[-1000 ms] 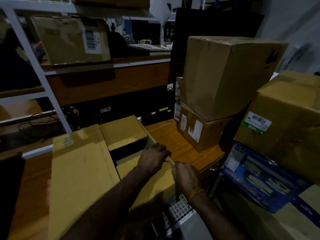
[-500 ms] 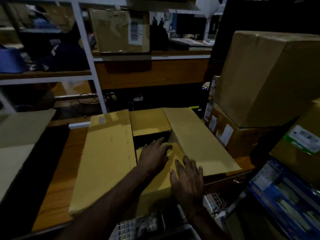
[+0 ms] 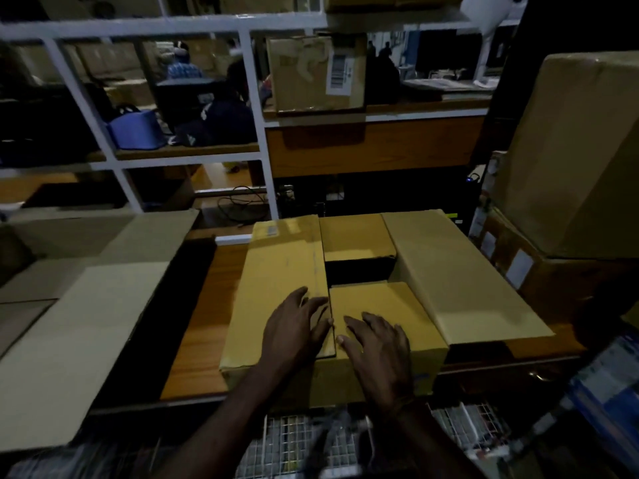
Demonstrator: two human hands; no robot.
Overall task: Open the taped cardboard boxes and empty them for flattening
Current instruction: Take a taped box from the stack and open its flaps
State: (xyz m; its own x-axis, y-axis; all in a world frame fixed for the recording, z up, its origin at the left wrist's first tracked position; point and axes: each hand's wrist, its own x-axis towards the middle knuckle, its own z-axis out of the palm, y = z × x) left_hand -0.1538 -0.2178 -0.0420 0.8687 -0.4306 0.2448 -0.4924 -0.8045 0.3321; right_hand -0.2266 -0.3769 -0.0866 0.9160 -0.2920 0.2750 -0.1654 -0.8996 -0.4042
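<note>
A brown cardboard box (image 3: pixel 276 271) lies on a wooden table (image 3: pixel 204 326) in front of me, its top flaps partly open with a dark gap in the middle. My left hand (image 3: pixel 294 330) lies flat with spread fingers on the long left flap, at its inner edge. My right hand (image 3: pixel 377 347) lies flat on the near short flap (image 3: pixel 390 305). The long right flap (image 3: pixel 460 281) is folded outward and slopes down to the right. The far short flap (image 3: pixel 356 233) is lowered over the opening. What the box holds is hidden.
A flattened cardboard sheet (image 3: pixel 79 323) lies at the left. Stacked closed boxes (image 3: pixel 574 150) stand at the right, above a blue printed carton (image 3: pixel 608 385). A white shelf rack (image 3: pixel 256 126) with a labelled box (image 3: pixel 314 74) rises behind. A wire basket (image 3: pixel 311 440) sits below the table edge.
The view swung left. Both hands let go of the right flap's edge, which dropped outward; the hands now lie flat on the left and near flaps.
</note>
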